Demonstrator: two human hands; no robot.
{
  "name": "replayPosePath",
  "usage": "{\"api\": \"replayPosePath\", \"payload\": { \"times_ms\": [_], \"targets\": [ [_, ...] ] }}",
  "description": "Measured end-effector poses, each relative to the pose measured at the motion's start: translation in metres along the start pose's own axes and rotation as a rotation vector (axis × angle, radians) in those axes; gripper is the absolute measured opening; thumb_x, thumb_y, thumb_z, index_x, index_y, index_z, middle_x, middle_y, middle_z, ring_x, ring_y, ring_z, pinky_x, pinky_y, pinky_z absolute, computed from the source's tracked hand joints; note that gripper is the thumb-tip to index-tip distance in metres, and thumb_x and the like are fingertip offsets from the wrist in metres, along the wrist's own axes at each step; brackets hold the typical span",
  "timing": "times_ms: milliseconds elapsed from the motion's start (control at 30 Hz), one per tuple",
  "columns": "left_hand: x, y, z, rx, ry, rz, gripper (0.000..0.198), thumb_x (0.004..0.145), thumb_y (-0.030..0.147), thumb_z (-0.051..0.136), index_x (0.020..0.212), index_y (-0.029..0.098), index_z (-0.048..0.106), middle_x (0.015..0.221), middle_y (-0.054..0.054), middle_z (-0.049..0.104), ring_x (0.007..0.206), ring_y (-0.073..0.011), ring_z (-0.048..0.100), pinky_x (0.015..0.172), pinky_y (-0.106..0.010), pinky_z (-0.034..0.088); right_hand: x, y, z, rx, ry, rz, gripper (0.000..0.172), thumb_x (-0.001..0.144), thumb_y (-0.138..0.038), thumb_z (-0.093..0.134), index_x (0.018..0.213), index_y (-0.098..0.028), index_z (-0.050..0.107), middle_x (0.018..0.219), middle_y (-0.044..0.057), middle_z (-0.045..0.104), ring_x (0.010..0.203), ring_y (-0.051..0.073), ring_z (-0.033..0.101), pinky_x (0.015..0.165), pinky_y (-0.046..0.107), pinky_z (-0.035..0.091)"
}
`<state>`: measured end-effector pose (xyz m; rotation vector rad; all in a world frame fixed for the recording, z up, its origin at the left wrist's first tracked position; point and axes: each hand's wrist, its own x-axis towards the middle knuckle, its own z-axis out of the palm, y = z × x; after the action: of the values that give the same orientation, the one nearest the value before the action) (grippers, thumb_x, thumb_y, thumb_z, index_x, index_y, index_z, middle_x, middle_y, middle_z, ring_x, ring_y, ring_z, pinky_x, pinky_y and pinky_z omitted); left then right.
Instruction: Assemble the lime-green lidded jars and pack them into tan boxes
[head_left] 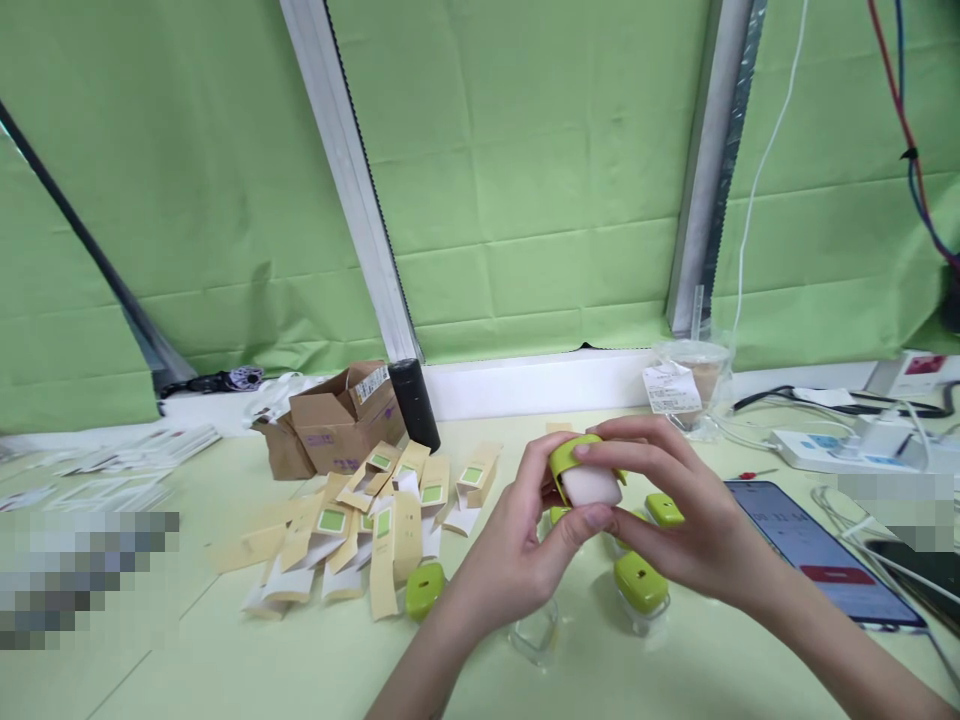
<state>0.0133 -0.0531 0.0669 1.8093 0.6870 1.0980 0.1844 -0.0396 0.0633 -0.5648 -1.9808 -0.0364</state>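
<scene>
Two hands share one white case (592,488): the left hand (525,535) pinches it between thumb and fingers, and the right hand (679,510) has its fingers bent over the top and far side, thumb underneath. At least four green cases lie on the table (247,670): one (425,590) left of the hands, the others, partly hidden, below and behind them. One clear shell (534,632) sits near the left wrist. At least six cartons (397,545) lie in an overlapping heap; their exact number cannot be told. Behind the heap stand one brown box (337,430) and one black cylinder (414,405); to the right are one bagged cup (701,385), one power strip (825,452) and one large phone (817,550). The white case is held up above the table, tilted, rounded and smooth, with a yellow-green cover (564,458) around its upper part, its pale lower face exposed.
</scene>
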Motion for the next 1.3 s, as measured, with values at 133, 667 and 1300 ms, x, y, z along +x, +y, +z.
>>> {"api": "replayPosePath", "payload": {
  "times_ms": [133,667,1300],
  "targets": [
    [0.001,-0.001,-0.003,0.042,-0.007,0.012,0.038,0.088,0.031,0.052,0.123,0.029,0.037,0.117,-0.005,0.05,0.103,-0.0179,0.053,0.088,-0.029,0.043,0.0,0.001,-0.003,0.074,-0.043,0.058,0.036,0.081,-0.016,0.058,0.115,-0.027,0.051,0.106,0.008,0.052,0.102,0.023,0.056,0.083,0.035,0.052],
    [-0.013,-0.029,-0.019,0.194,-0.114,-0.392,0.045,0.072,0.034,0.066,0.086,0.025,0.023,0.081,0.005,0.039,0.072,-0.0116,0.05,0.064,-0.025,0.039,-0.014,0.027,0.018,0.493,-0.511,0.612,0.037,0.083,-0.05,0.054,0.084,-0.019,0.072,0.075,0.003,0.069,0.071,0.019,0.059,0.058,0.026,0.044],
    [-0.011,-0.069,-0.007,0.615,-0.345,-0.647,0.066,0.064,0.029,0.066,0.12,0.021,0.032,0.113,-0.014,0.058,0.092,-0.0283,0.06,0.07,-0.034,0.044,-0.028,0.04,0.004,0.737,-0.422,0.856,0.041,0.073,-0.019,0.061,0.114,-0.024,0.057,0.093,0.001,0.063,0.072,0.014,0.058,0.058,0.024,0.043]
  ]
}}
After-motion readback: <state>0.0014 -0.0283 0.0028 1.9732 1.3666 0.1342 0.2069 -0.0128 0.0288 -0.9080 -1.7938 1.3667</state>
